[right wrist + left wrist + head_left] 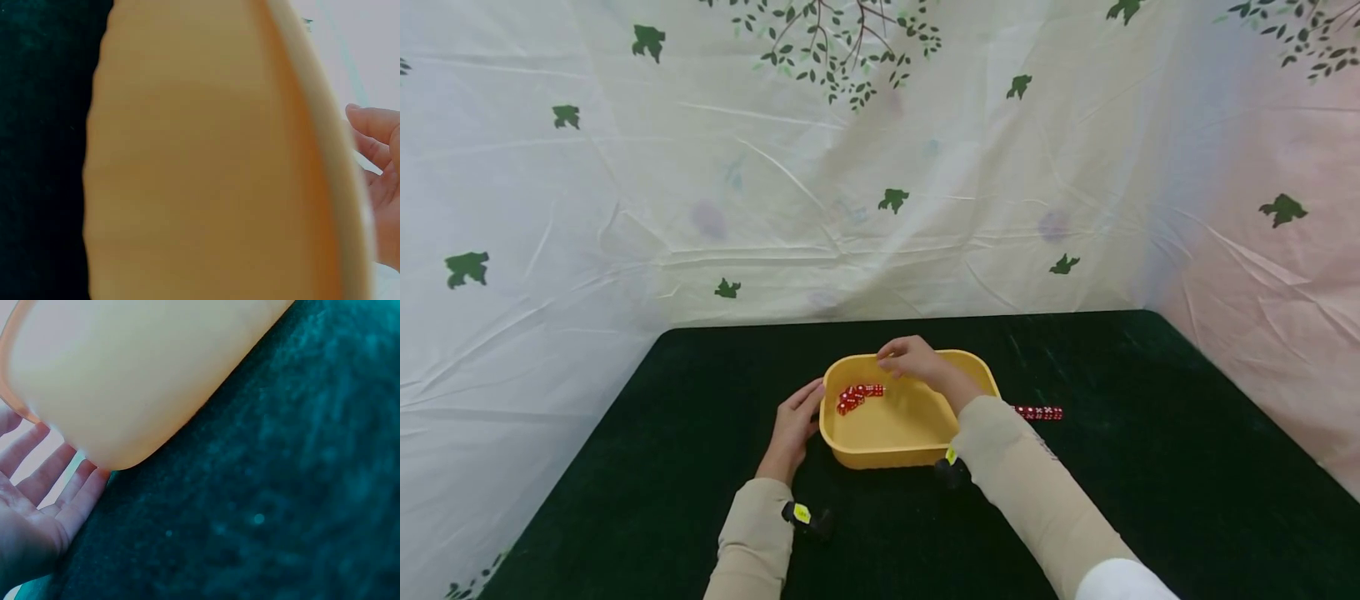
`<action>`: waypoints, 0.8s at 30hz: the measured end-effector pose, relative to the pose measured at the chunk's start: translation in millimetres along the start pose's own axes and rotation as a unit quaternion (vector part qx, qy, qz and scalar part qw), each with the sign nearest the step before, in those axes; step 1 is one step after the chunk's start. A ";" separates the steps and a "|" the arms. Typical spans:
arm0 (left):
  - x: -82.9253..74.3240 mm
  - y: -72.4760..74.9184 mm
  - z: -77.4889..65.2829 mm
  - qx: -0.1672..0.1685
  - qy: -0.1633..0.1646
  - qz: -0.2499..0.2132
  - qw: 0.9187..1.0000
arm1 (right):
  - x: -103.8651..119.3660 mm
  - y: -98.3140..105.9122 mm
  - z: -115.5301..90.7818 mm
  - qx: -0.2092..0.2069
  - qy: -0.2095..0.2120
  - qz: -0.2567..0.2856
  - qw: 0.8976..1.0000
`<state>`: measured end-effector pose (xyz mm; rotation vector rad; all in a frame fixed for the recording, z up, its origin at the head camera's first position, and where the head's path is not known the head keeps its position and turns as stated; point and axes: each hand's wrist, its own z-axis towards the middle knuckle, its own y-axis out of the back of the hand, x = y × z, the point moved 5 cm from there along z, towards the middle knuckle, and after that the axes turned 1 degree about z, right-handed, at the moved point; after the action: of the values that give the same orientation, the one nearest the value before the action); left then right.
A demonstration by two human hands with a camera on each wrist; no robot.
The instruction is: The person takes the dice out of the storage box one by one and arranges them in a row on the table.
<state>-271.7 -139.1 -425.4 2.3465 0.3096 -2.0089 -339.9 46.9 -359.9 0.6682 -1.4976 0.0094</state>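
A yellow plastic basin (891,429) stands on the dark table, with a cluster of red dice (852,400) at the left of its inside. The fingertips of my left hand (792,427) touch the basin's left wall, the fingers fairly straight, as the left wrist view also shows. My right hand (913,363) is above the far part of the basin, near the back rim, its fingers loosely bent and no object visible in them. The right wrist view shows that hand (381,169) partly hidden behind the basin's rim.
A row of red dice (1039,412) lies on the table right of the basin, partly covered by my right sleeve. The dark green tablecloth (1150,467) reaches back to a pale curtain (820,250) with leaf prints, which also hangs at both sides.
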 end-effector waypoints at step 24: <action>2.4 0.5 1.7 0.000 -0.007 0.005 1.000 | -24.4 -28.6 3.4 0.018 -0.024 -0.031 0.999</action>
<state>-273.0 -139.6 -428.1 2.3289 0.2984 -2.0189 -334.1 31.5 -393.9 0.7478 -1.5248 -0.0280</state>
